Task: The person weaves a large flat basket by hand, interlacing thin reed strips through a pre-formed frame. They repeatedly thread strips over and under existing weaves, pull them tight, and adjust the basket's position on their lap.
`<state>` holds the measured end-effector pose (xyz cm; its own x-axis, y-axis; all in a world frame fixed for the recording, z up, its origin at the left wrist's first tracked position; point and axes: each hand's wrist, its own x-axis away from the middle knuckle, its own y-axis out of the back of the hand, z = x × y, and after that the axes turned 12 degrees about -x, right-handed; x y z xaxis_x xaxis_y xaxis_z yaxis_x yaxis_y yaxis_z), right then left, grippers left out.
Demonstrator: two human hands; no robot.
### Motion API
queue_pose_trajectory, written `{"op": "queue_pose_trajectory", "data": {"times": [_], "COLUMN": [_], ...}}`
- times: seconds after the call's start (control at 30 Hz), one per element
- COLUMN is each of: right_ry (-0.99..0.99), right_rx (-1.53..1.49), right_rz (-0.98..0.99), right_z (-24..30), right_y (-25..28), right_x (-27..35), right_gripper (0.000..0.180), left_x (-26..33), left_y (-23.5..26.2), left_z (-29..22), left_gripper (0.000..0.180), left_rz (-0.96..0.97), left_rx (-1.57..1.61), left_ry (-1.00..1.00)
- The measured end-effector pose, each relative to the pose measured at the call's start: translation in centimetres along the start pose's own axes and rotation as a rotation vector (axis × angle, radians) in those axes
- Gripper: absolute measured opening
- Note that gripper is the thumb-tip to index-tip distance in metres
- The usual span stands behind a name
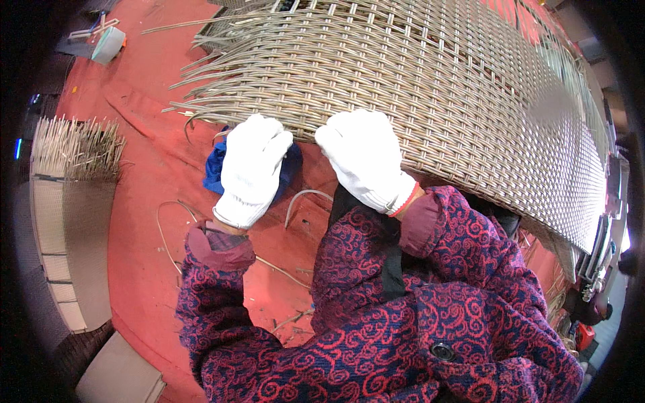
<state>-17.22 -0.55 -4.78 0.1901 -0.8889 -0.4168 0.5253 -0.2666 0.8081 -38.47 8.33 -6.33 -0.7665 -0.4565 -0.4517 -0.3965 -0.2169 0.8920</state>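
A large panel of woven brown wicker (376,74) slants across from the upper left to the right, with loose strand ends (201,104) fringing its left side. My left hand (254,164), in a white knit glove, is closed at the panel's near left corner, where a strand comes out beside the fingers. What lies inside that fist is mostly hidden. My right hand (366,158), gloved the same way, has its fingers curled over the panel's near edge. Beneath and behind my left hand is a blue cloth or bag (215,166), partly covered.
Red sheeting (144,221) covers the floor, with thin loose strands (279,270) lying on it. At the left stands a stack of beige panels (57,248) topped by bristling strand ends (77,144). A pale tub (109,45) sits at the far left.
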Motion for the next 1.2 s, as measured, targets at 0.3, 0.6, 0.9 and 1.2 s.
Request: {"op": "queue_pose_trajectory", "data": {"times": [0.3,0.6,0.9,1.2], "right_ry": [0.143,0.166,0.187,-0.120], "right_rx": [-0.109,-0.093,-0.170,-0.007], "right_rz": [-0.061,-0.068,-0.094,-0.001], "right_z": [0.4,0.8,0.2,-0.3], "right_y": [-2.2,-4.4,-3.9,-0.6], "right_x": [-3.6,-4.9,-4.2,-1.0], "right_gripper": [0.025,0.013,0.017,0.056], "left_x": [2.8,0.1,-0.7,-2.7], "left_y": [1.7,1.0,1.6,1.1], "left_z": [3.7,4.8,4.0,2.4], "left_gripper": [0.039,0.022,0.018,0.069], "left_rz": [-0.076,0.074,0.097,0.131], "left_rx": [-0.086,-0.077,-0.013,-0.132], "left_ry": [0.282,0.170,0.182,0.014]}}
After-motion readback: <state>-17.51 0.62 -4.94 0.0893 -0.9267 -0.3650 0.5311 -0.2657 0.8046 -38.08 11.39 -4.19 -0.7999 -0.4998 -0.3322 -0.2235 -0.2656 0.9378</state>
